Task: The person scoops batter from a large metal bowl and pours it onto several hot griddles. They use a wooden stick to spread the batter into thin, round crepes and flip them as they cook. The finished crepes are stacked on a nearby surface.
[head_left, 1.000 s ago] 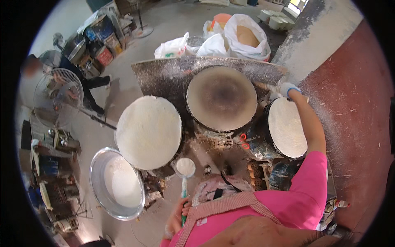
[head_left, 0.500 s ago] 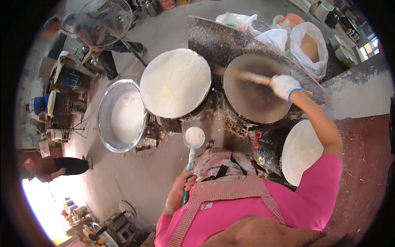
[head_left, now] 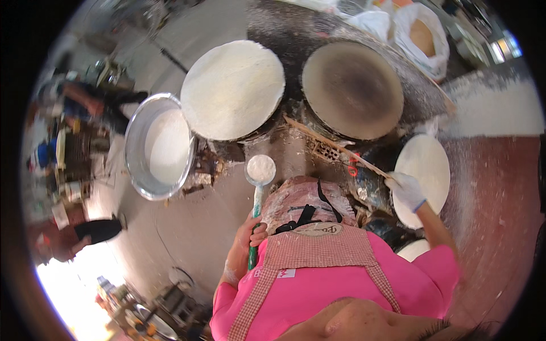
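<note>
My left hand (head_left: 252,234) is closed round the green handle of a ladle (head_left: 257,199). White powder or batter (head_left: 261,169) heaps in its bowl, above my apron. My right hand (head_left: 406,192), in a white glove with a blue cuff, grips a long thin wooden stick (head_left: 338,149). The stick slants up to the left, passing below the bare round griddle (head_left: 352,91), whose middle is darkened. A white layer covers the round griddle (head_left: 233,91) to its left. Behind my glove lies another white-topped round griddle (head_left: 427,162).
A metal basin (head_left: 132,150) with white contents stands at the left. White sacks (head_left: 422,42) sit behind a dark, powder-dusted board (head_left: 284,27). A perforated brick (head_left: 325,152) lies below the bare griddle. Other people (head_left: 85,105) are at the left.
My right hand has come down from over the bare griddle to the right-hand white-topped griddle, bringing the stick off the bare griddle. My left hand still holds the filled ladle. The whole view has shifted.
</note>
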Tool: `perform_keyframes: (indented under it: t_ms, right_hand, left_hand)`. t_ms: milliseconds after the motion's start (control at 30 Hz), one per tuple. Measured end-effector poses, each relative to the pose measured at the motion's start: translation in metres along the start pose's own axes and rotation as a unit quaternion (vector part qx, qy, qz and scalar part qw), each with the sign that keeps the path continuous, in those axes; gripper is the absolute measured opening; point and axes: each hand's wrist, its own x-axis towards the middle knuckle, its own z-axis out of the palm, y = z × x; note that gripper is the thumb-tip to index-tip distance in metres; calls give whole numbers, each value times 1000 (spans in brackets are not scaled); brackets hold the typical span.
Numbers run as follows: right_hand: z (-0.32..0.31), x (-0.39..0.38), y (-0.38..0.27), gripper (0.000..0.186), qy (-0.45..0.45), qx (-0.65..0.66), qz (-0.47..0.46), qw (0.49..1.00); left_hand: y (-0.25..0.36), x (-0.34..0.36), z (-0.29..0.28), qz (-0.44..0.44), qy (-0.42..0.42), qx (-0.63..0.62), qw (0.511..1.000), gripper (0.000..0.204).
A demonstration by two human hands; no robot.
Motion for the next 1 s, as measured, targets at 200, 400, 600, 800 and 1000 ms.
perform_keyframes:
  t_ms: [200, 400, 600, 800, 1000]
  right_hand:
    - [96, 44, -196, 28, 252, 271, -123, 921]
    - [128, 29, -289, 37, 241, 348, -87, 902]
    - [140, -17, -274, 35, 272, 453, -56, 847]
    - [112, -131, -178, 41, 405, 372, -3, 835]
    - [231, -421, 55, 23, 718, 343, 367, 483]
  left_hand:
    - [51, 23, 22, -83, -22, 148, 985, 23]
    - [65, 28, 29, -151, 87, 157, 972, 29]
    - [59, 45, 46, -201, 60, 342, 916, 29]
    - [-4, 57, 67, -199, 51, 426, 881, 29]
    - [-105, 50, 89, -176, 50, 455, 872, 29]
